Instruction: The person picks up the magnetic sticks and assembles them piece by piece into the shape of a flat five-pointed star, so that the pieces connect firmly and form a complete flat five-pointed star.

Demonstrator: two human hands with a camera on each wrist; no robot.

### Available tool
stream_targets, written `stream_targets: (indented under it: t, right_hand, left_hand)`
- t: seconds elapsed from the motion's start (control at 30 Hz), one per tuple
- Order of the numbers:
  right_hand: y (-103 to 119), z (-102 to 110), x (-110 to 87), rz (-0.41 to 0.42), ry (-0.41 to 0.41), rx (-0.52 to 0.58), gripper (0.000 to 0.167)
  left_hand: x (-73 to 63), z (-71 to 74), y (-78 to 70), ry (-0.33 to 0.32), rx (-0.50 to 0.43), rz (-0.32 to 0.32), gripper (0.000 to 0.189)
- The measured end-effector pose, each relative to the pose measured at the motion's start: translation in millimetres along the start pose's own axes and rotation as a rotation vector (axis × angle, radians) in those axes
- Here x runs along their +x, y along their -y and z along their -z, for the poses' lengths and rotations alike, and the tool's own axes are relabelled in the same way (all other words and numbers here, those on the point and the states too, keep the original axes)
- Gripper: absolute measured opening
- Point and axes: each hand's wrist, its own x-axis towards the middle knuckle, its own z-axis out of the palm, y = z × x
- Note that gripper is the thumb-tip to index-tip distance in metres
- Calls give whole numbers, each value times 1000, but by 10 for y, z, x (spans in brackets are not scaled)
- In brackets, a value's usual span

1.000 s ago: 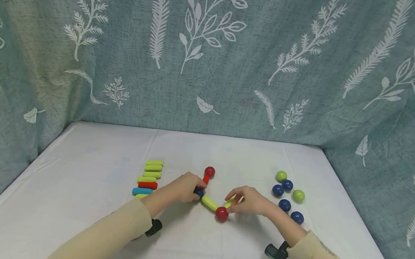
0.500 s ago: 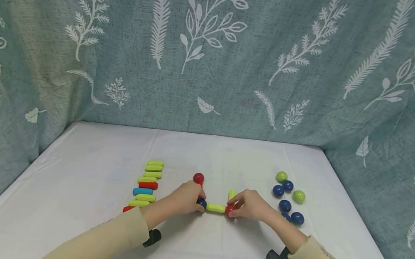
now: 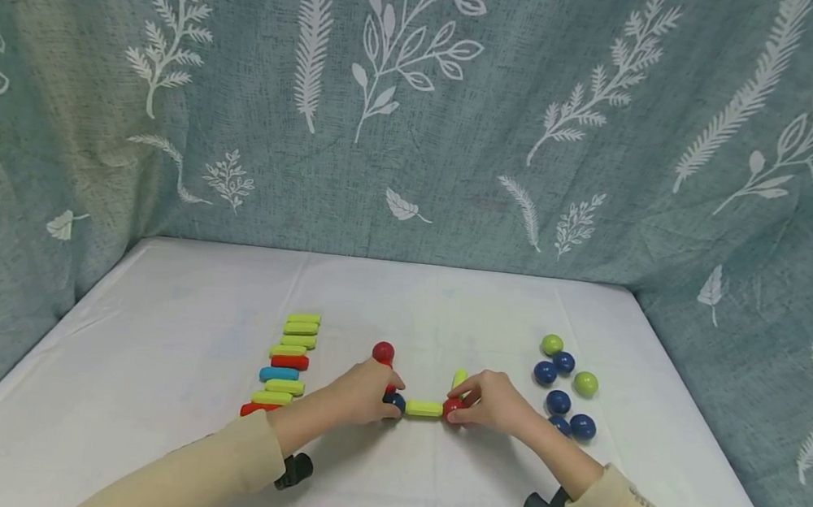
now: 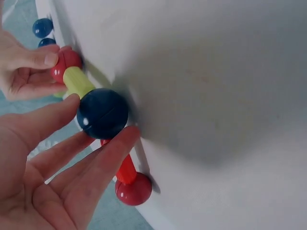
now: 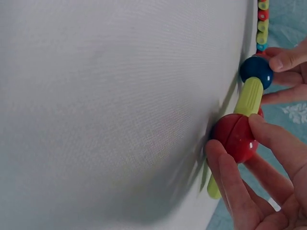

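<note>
My left hand (image 3: 362, 392) pinches a dark blue ball (image 4: 103, 114) between thumb and fingers. A red ball (image 5: 234, 136) is held the same way by my right hand (image 3: 498, 403). Between the two balls runs a yellow-green ridged rod (image 3: 424, 409), lying crosswise in the head view. From the blue ball a red rod (image 4: 126, 170) leads away to another red ball (image 3: 383, 352) at its far end, partly covered by the left hand. A second yellow-green rod (image 3: 460, 378) points away from the right red ball, its near part behind the fingers.
Several loose rods lie in a column at left, including a light blue rod (image 3: 279, 374) and a red rod (image 3: 290, 362). Loose balls are grouped at right, among them a blue ball (image 3: 582, 427) and a green ball (image 3: 586, 384). A patterned curtain (image 3: 419, 124) hangs behind the white table (image 3: 195, 307).
The joined piece has turned: its far red ball swung left and nearer, and the middle rod went from slanting to level. My right hand moved onto the red ball and now grips it.
</note>
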Motion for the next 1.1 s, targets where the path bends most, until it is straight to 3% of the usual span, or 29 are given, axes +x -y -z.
stream_targets:
  t: [0.07,0.17,0.33,0.47,0.67,0.83,1.1]
  right_hand:
    - [-3,-4,-2,-2,-2,2,26]
    - [-10,-10,-1,-4,-6,2,26]
    - [-28,-18,-4,18,-12,5,27]
    - [-32,-25,-11,35,-19,14,27]
    - [-38,-41,-19,33,-39,22,27]
    - [-42,-46,-22,32,-50,21,27]
    - [-38,-38,-37,33,-58,24,26]
  left_hand:
    - [2,40,30,11,-13,-12,33]
    - [29,161,123,-23,-22,-64,26]
    - [111,492,424,-183,-8,-111,16]
    - [141,719,762,-235,32,-15,20]
    - [188,887,1182,-191,59,188,27]
    - [231,908,1314,-143,15,309,29]
    - [292,834,1358,-89,24,317,28]
